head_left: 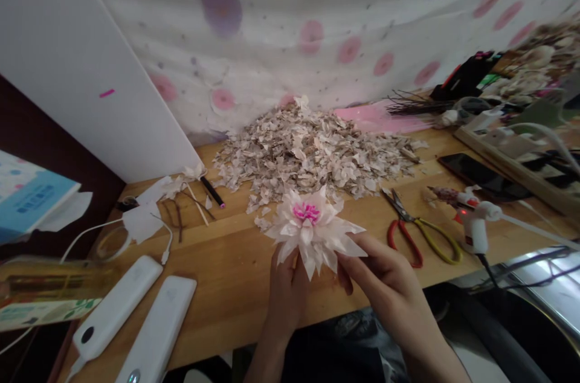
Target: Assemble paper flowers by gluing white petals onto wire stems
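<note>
A white paper flower point(312, 229) with a pink centre is held over the front of the wooden table point(235, 286). My left hand point(287, 289) is closed around its base from below. My right hand point(385, 280) pinches an outer petal on the flower's right side between thumb and fingers. Behind the flower lies a big heap of pale paper scraps point(308, 150).
Red-and-yellow scissors point(417, 229) and a white glue gun point(473, 223) lie right of the flower, a black phone point(483, 174) behind them. Two white power banks point(136, 316), a tape roll point(112, 243), a black pen point(212, 191) and a bottle point(54, 280) sit left.
</note>
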A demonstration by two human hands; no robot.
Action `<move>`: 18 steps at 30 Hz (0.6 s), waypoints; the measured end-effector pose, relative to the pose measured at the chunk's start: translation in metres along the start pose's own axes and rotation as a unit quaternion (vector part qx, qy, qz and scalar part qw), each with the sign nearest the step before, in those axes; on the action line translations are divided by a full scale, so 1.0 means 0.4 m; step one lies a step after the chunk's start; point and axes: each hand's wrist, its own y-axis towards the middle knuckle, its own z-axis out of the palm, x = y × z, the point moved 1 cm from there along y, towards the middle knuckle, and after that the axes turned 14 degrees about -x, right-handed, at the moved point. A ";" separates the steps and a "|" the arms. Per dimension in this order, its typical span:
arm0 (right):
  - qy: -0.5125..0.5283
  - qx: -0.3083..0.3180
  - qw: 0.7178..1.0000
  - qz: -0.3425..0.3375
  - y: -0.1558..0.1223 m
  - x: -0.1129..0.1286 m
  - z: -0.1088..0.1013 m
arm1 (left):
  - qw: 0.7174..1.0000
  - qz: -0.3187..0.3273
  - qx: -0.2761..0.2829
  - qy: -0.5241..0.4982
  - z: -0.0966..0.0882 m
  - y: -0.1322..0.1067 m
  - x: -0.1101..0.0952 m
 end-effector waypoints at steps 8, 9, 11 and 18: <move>0.060 0.019 0.995 0.075 0.002 -0.022 0.016 | 0.999 -0.010 -0.047 -0.025 -0.008 0.003 0.036; 0.062 0.021 0.995 0.076 0.002 -0.021 0.014 | 0.999 -0.009 -0.048 -0.024 -0.007 0.004 0.037; 0.066 0.028 0.994 0.081 0.004 -0.016 0.009 | 0.999 -0.006 -0.042 -0.016 -0.004 0.007 0.037; 0.006 -0.017 0.995 0.096 -0.007 0.014 0.005 | 0.999 -0.006 -0.036 -0.006 0.007 0.010 0.035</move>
